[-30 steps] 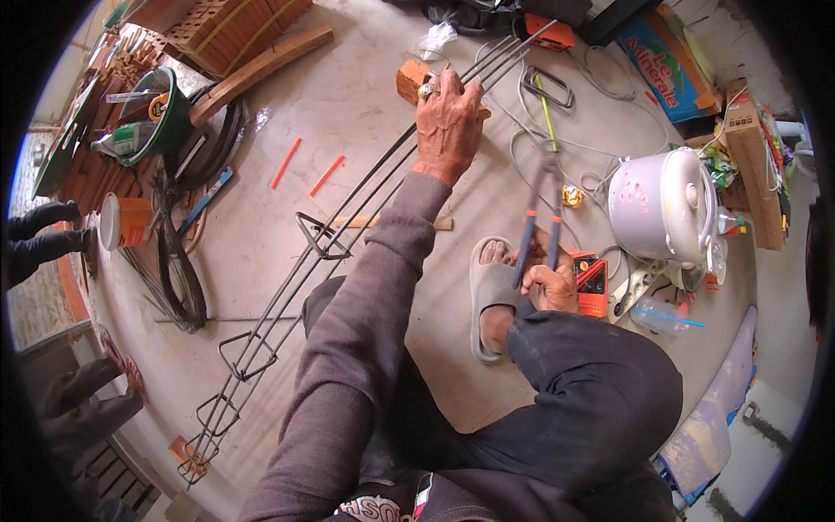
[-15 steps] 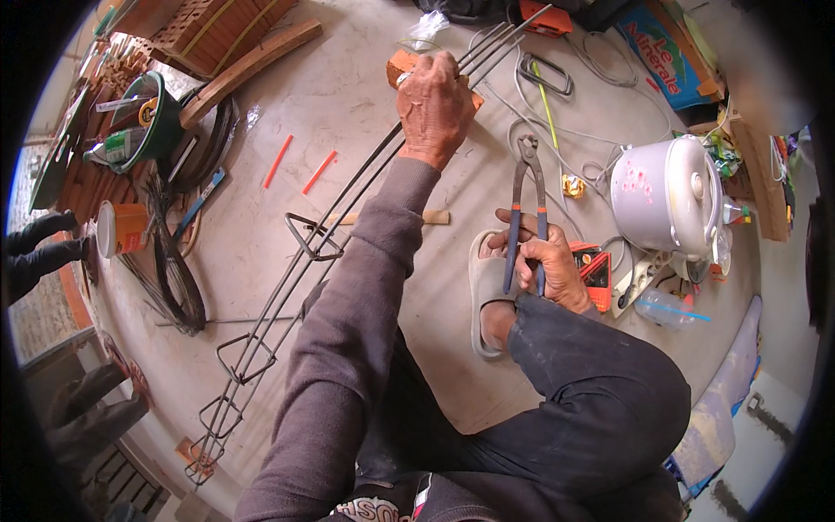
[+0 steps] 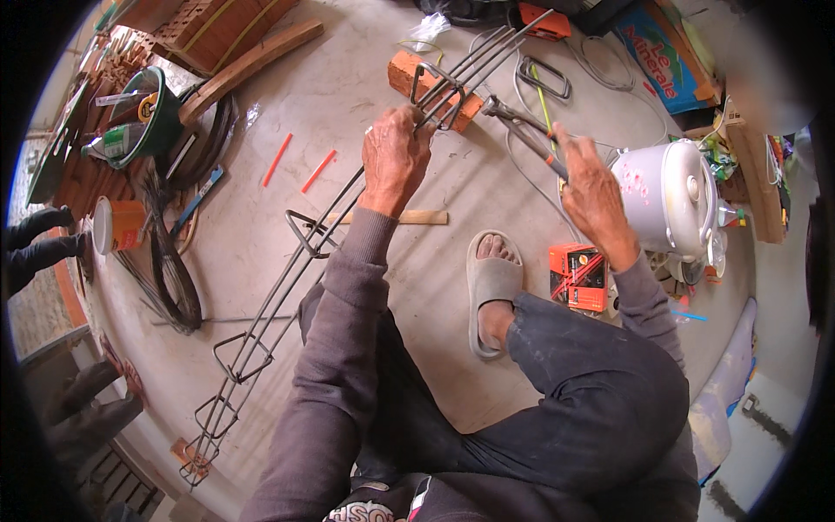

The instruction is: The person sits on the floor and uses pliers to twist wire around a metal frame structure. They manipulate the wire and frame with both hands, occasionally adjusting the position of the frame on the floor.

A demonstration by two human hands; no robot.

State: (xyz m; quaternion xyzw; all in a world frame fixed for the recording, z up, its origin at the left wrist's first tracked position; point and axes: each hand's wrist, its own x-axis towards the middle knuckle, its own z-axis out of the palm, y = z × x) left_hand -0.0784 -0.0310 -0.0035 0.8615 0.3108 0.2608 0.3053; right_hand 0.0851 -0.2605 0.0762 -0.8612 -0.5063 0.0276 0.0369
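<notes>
A long cage of thin steel bars [image 3: 296, 268] runs from lower left to upper right, with square wire stirrups [image 3: 233, 358] spaced along it. Its far end rests on an orange brick [image 3: 406, 71], where another stirrup [image 3: 454, 87] sits around the bars. My left hand [image 3: 396, 165] is closed around the bars just on the near side of that stirrup. In my right hand [image 3: 596, 196] is a pair of end-cutting nippers [image 3: 522, 126] with dark handles and orange bands. Their jaws point left, close to the brick's right end, apart from the bars.
A sandalled foot [image 3: 496, 287] stands below the bars, beside an orange box [image 3: 578, 274]. A rice cooker [image 3: 670, 196] and loose cables lie right. At left are a green bucket [image 3: 156, 83], a coil of dark wire [image 3: 178, 296] and another person's legs [image 3: 43, 248].
My left hand has slid back toward me along the bars, uncovering the brick and the far stirrup. My right hand has lifted the nippers from beside the foot, turning their jaws toward the brick.
</notes>
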